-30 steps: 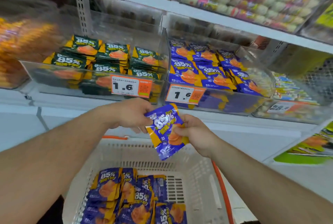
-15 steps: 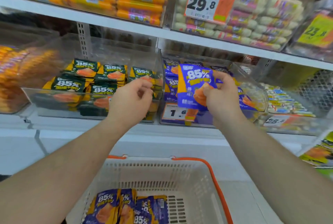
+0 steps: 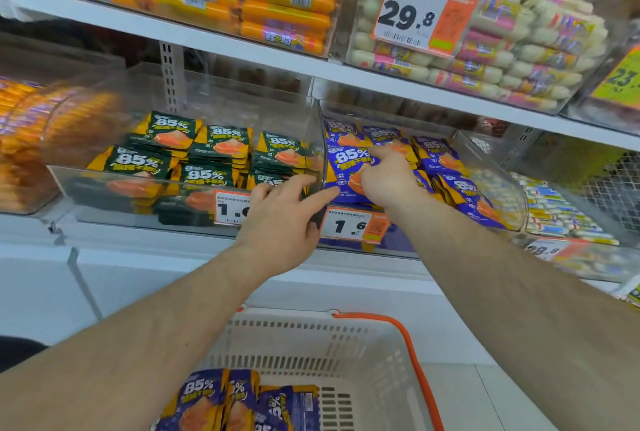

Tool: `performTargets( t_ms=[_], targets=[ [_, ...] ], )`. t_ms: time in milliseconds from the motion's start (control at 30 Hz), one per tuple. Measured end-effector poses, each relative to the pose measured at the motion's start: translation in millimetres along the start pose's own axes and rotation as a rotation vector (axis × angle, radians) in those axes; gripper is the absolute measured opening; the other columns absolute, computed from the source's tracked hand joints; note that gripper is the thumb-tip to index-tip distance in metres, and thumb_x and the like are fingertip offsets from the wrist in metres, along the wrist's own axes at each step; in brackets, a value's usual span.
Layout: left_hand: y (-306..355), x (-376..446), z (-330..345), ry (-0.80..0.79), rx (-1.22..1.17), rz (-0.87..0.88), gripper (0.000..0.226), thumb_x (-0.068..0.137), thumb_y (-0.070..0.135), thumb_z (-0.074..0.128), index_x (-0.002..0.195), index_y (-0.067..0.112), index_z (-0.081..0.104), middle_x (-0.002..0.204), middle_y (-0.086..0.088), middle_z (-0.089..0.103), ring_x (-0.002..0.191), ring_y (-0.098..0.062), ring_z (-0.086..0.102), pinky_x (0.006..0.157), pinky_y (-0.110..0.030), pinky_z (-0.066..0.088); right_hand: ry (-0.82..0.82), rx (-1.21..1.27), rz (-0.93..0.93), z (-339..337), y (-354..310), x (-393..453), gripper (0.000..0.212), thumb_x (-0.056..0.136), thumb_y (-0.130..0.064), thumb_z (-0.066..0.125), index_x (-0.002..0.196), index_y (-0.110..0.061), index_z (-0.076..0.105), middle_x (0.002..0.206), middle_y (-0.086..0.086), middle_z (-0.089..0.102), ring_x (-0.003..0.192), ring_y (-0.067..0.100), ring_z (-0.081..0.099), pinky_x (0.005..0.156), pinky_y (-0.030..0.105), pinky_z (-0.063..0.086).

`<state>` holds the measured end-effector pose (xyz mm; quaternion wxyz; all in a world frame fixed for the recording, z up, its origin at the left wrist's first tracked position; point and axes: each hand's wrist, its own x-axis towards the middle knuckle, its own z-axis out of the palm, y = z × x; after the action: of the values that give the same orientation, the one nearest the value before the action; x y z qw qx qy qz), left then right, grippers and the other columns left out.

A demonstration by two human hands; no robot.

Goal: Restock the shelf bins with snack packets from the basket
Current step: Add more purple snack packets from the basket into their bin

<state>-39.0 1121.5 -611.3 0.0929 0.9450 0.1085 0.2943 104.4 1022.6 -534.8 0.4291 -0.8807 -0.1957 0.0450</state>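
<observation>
The right hand (image 3: 388,181) reaches into the clear plastic shelf bin (image 3: 491,167) that holds blue packets, and its fingers (image 3: 381,153) pinch a blue and orange foil snack packet (image 3: 348,171) printed with "85%". The packet stands nearly upright at the bin's front left corner, long axis running up and down, printed face toward the camera and its top edge leaning slightly back over the stacked blue packets (image 3: 446,160) behind it. The left hand (image 3: 284,219) hovers just in front of the divider between the two bins, fingers spread and relaxed, holding nothing, the index finger pointing toward the packet's lower edge; whether it touches the plastic cannot be told. To the left, the neighbouring clear bin (image 3: 104,181) carries dark green packets (image 3: 211,157) of the same print. White and orange price tags reading 1.6 (image 3: 353,226) hang on the bin fronts. Below, a cream plastic shopping basket (image 3: 363,354) with an orange handle (image 3: 412,354) holds more blue packets (image 3: 239,403) lying flat in a loose heap.
</observation>
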Motion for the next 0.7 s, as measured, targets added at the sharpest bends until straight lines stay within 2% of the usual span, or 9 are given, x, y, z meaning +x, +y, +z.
performTargets(
  t_ms=[67,100,133,200,267,400,567,700],
  targets=[
    [-0.8,-0.2,1.1,-0.024,0.032,0.007,0.055,0.078,0.023,0.059,0.133,0.029,0.057,0.135,-0.013,0.052,0.109,-0.032,0.06,0.097,-0.046,0.03,-0.008,-0.111,-0.023,0.7,1.8,-1.6,0.047,0.099,-0.014,0.05,0.144,-0.026,0.047,0.15,0.007,0.043,0.109,0.023,0.055,0.07,0.021,0.044],
    [-0.4,-0.1,0.6,-0.032,0.042,0.005,0.053,0.079,0.023,0.06,0.132,0.028,0.059,0.136,-0.014,0.052,0.11,-0.033,0.059,0.098,-0.049,0.031,-0.014,-0.163,-0.03,1.1,1.7,-4.4,0.044,0.099,-0.018,0.05,0.142,-0.029,0.05,0.149,0.008,0.043,0.109,0.024,0.055,0.074,0.025,0.047],
    [0.8,0.5,0.0,-0.036,0.052,0.002,0.051,0.081,0.023,0.062,0.131,0.027,0.059,0.137,-0.015,0.051,0.11,-0.033,0.059,0.098,-0.05,0.032,-0.027,-0.208,-0.025,1.8,1.7,-6.2,0.042,0.099,-0.022,0.051,0.14,-0.033,0.051,0.149,0.008,0.042,0.115,0.027,0.053,0.085,0.031,0.049],
    [3.4,0.9,0.1,-0.036,0.069,-0.003,0.05,0.081,0.022,0.067,0.131,0.027,0.06,0.137,-0.015,0.051,0.111,-0.034,0.059,0.099,-0.051,0.032,-0.053,-0.325,-0.013,2.7,1.8,-10.7,0.041,0.099,-0.028,0.05,0.139,-0.038,0.051,0.15,0.009,0.039,0.13,0.032,0.042,0.105,0.043,0.04],
    [4.2,1.2,0.2,-0.034,0.08,-0.004,0.053,0.078,0.02,0.071,0.129,0.026,0.061,0.134,-0.016,0.053,0.109,-0.035,0.059,0.098,-0.052,0.033,-0.06,-0.412,-0.022,2.1,0.5,-18.1,0.041,0.101,-0.031,0.048,0.14,-0.042,0.049,0.151,0.011,0.033,0.138,0.034,0.03,0.111,0.047,0.028],
    [4.1,0.3,0.9,-0.032,0.09,-0.008,0.055,0.075,0.02,0.072,0.128,0.027,0.061,0.131,-0.014,0.055,0.109,-0.035,0.059,0.097,-0.052,0.034,-0.087,-0.467,-0.098,2.4,4.0,-25.3,0.04,0.102,-0.033,0.047,0.14,-0.046,0.047,0.162,0.005,0.018,0.147,0.035,0.012,0.117,0.053,0.014],
    [5.3,-1.5,3.0,-0.003,0.059,-0.006,0.054,0.072,0.018,0.075,0.125,0.026,0.064,0.125,-0.013,0.058,0.105,-0.034,0.061,0.095,-0.048,0.032,-0.154,-0.521,-0.162,1.4,6.5,-29.1,0.041,0.104,-0.032,0.043,0.143,-0.047,0.043,0.164,0.0,0.018,0.148,0.034,0.011,0.117,0.053,0.013],
    [5.2,-0.6,1.7,0.014,0.011,-0.012,0.055,0.075,0.015,0.071,0.128,0.026,0.062,0.133,-0.012,0.054,0.111,-0.033,0.059,0.101,-0.047,0.027,-0.2,-0.548,-0.159,-1.2,6.8,-29.4,0.042,0.105,-0.035,0.04,0.145,-0.05,0.037,0.165,-0.002,0.014,0.149,0.034,0.009,0.117,0.055,0.01]
  ],
)
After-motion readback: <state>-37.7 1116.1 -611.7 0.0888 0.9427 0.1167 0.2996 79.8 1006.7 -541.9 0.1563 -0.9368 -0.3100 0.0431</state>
